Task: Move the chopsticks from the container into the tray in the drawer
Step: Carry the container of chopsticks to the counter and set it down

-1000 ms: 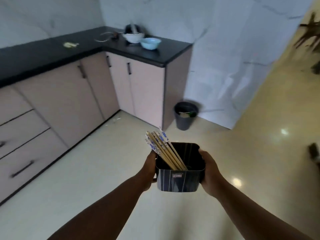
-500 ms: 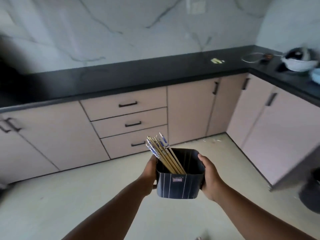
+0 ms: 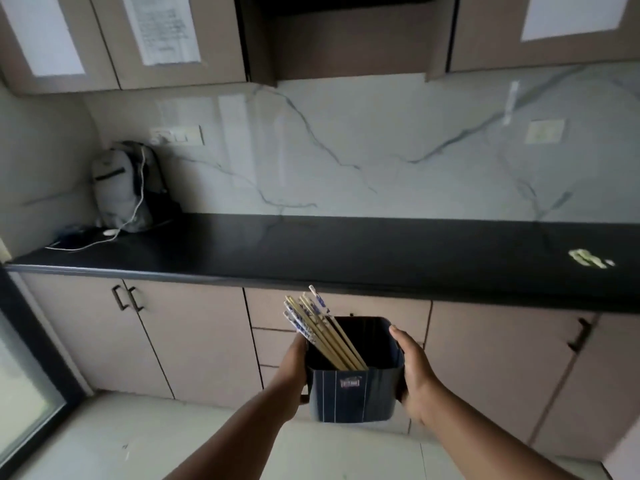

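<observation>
I carry a dark blue square container point(image 3: 351, 394) with thin white stripes and a small label in front of me. My left hand point(image 3: 292, 368) grips its left side and my right hand point(image 3: 414, 370) grips its right side. Several wooden chopsticks point(image 3: 320, 329) with blue-and-white patterned tops lean toward the container's left rear corner and stick out above its rim. Behind the container is a stack of shut drawers point(image 3: 273, 336) under the black countertop point(image 3: 346, 252); no tray is visible.
Beige base cabinets with dark handles point(image 3: 126, 299) run along under the counter. A grey backpack point(image 3: 121, 188) with a white cable stands at the counter's far left. A pale scrap point(image 3: 588, 258) lies on the counter at right. Wall cabinets hang overhead. A glass door point(image 3: 24, 386) is at left.
The view has swung left and come closer to the counter; the drawers now sit directly behind the container. Both hands keep the same hold on the container, and the chopsticks have not shifted.
</observation>
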